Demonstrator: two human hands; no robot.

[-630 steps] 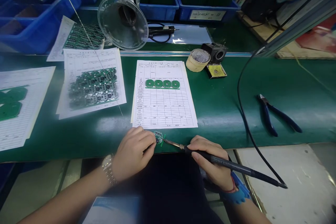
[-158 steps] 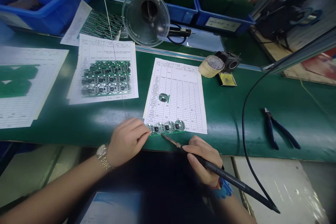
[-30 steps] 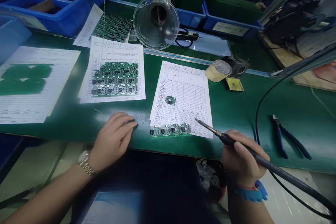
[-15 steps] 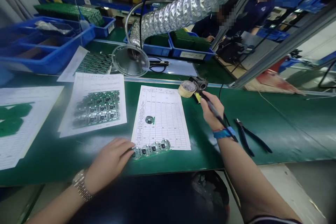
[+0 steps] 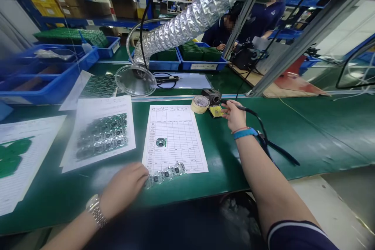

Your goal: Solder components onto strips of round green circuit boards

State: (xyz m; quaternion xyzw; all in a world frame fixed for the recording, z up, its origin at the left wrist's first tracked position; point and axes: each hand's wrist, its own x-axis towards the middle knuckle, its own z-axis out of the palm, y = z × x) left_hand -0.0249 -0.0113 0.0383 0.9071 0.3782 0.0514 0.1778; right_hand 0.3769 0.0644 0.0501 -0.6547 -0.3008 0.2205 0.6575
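The green workbench [image 5: 218,152] filled the middle of the view, with a printed sheet [image 5: 181,136] lying near its front edge. Beyond it, the right hand [image 5: 236,116] gripped a black soldering iron [image 5: 242,108], front end at the holder block [image 5: 211,96]. Nearer, the left hand [image 5: 125,183] pinched the left end of a strip of round circuit boards [image 5: 167,173], which lay across the sheet's lower edge. Good work here, in my judgement, meant lining the iron up straight with the holder's opening, keeping fingers behind the metal, and holding the strip well away. The smallest thing, a single round board [image 5: 161,142], sat on the sheet. The iron's tip was hidden, the strip's left end was blurred, and the sheet's print was unreadable.
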